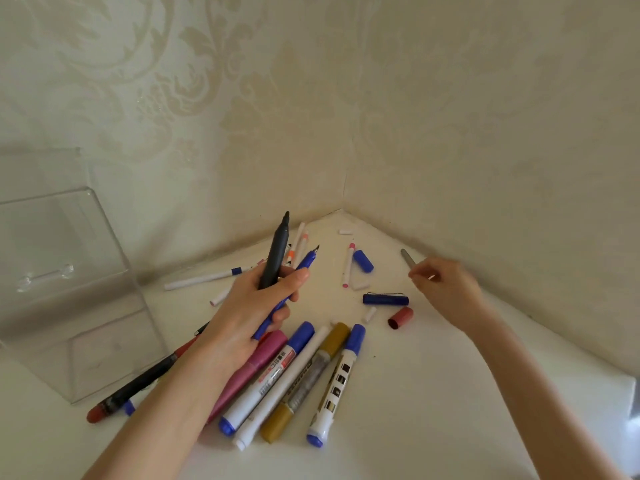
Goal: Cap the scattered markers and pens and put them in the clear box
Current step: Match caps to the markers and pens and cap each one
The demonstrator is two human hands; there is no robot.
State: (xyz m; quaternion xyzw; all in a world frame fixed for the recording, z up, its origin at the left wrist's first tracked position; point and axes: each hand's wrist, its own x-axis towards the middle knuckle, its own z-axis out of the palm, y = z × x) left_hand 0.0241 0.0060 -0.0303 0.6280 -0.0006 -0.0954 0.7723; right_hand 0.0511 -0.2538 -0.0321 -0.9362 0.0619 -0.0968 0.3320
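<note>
Head view: your left hand (256, 306) grips uncapped black marker (275, 258) plus blue pen (294, 282), centre frame. Right hand (446, 289) pinches grey cap (408, 258), right of centre. Markers light, stiff, slick; hold mid-barrel. Clear box (69, 289) left, empty.

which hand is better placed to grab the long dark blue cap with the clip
Right. The right hand sits just beside the long dark blue clipped cap, though its fingers pinch something small. The left hand already grips an uncapped black marker and blue pen.
</note>
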